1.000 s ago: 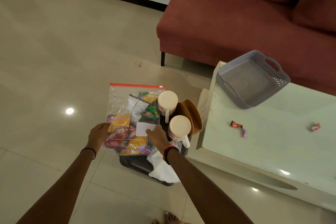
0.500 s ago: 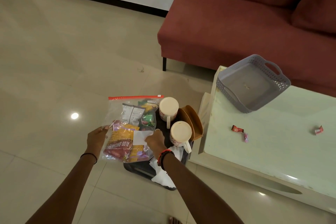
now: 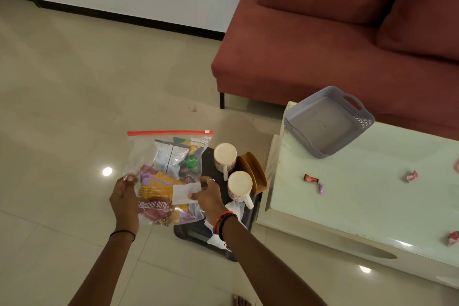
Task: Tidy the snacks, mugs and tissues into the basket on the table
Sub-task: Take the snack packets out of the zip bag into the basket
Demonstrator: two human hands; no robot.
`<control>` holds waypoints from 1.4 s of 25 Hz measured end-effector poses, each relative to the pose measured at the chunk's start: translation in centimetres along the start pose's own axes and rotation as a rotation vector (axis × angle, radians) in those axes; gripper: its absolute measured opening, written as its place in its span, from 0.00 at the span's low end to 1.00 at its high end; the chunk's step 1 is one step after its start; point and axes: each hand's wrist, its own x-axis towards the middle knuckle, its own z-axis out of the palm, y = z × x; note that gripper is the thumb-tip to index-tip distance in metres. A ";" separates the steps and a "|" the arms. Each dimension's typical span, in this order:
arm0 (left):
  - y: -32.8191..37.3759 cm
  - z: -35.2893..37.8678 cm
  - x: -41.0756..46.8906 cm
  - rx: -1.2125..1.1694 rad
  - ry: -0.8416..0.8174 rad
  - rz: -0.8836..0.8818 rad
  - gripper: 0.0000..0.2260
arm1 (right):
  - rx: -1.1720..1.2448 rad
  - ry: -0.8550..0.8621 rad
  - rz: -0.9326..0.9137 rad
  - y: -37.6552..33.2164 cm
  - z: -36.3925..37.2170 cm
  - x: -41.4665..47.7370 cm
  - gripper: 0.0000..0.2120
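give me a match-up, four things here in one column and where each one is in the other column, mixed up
1 clear zip bag of snack packets
2 grey perforated plastic basket
3 nearer cream mug with red pattern
4 red wrapped candy

A standing on the black tray
B lying loose on the pale glass table
C at that table's corner
D gripped by the left hand and right hand

Pairs: 1-D, 2-C, 3-A, 4-B

The snack bag (image 3: 164, 156) is left of two mugs (image 3: 224, 155) on the tray (image 3: 196, 232); the basket (image 3: 300, 140) sits on the table (image 3: 360, 194).
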 end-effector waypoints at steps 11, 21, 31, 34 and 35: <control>11.9 5.9 -12.4 -0.161 -0.379 0.049 0.08 | 0.605 0.057 -0.165 -5.8 -13.1 -11.1 0.14; 17.2 15.1 -24.9 -0.219 -0.688 -0.035 0.09 | 0.503 0.201 -0.137 -6.5 -30.8 -18.2 0.33; 19.7 27.3 -36.0 -0.170 -0.821 0.019 0.09 | 0.480 0.300 -0.340 -10.4 -47.0 -21.2 0.12; 20.7 30.2 -38.0 -0.150 -0.820 0.029 0.07 | 0.491 0.357 -0.368 -11.3 -50.6 -21.2 0.10; 21.0 30.9 -38.3 -0.142 -0.826 0.022 0.07 | 0.501 0.363 -0.374 -11.4 -51.4 -21.3 0.10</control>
